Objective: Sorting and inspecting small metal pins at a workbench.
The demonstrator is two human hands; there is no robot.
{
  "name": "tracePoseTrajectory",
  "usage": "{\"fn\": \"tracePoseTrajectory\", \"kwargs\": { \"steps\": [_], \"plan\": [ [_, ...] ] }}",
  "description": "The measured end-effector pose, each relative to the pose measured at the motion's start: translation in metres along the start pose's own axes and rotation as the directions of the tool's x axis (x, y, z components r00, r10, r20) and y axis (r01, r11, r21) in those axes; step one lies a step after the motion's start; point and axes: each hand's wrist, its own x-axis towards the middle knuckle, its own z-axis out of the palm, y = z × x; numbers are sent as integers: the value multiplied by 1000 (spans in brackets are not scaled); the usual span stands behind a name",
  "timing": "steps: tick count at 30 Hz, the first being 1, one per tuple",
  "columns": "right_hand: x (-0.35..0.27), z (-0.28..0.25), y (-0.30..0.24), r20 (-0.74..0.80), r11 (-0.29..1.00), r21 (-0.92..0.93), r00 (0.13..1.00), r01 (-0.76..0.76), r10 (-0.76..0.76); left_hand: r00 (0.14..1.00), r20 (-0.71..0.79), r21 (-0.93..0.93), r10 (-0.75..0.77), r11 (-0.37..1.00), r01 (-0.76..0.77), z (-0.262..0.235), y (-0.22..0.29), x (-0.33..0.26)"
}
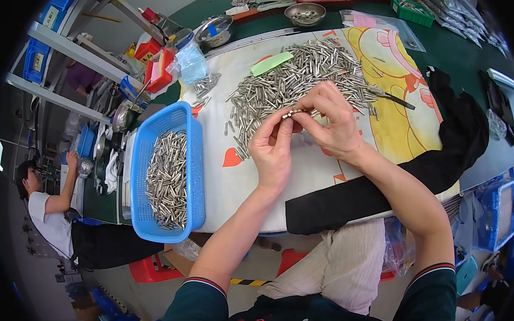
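Both my hands meet over the near edge of a wide pile of small metal pins (308,64) spread on a printed cloth (215,181). My left hand (274,147) pinches a few short metal pins (292,112) between thumb and fingers. From the other side my right hand (332,121) closes on the same pins, its fingertips touching the left ones. The exact shape of the held pins is too small to make out. Left of my hands stands a blue plastic basket (197,175), partly filled with similar metal pins (167,185).
A green paper slip (272,63) lies on the pile, and dark-handled tweezers or scissors (397,99) at its right. Black fabric (348,203) crosses the cloth's front right. Metal bowls (305,14) stand behind. Another person (53,216) works at far left, beside a metal shelf frame (71,52).
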Motion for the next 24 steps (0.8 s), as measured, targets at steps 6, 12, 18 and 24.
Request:
{"fn": "tracePoseTrajectory", "kwargs": {
  "steps": [6,12,18,24],
  "plan": [
    [-1,-1,-3,27,997,67,999,-49,47,999,-5,38,39,999,-38,-2,-1,-1],
    [-3,-1,-5,50,974,165,988,-154,148,992,-20,110,127,986,-124,-3,-4,-3],
    [-5,1,-4,58,950,242,980,-200,191,972,19,238,233,943,-231,-7,-8,-2],
    [-4,1,-3,46,942,277,982,-191,185,973,2,222,231,949,-225,-5,-7,-2]
  ]
}}
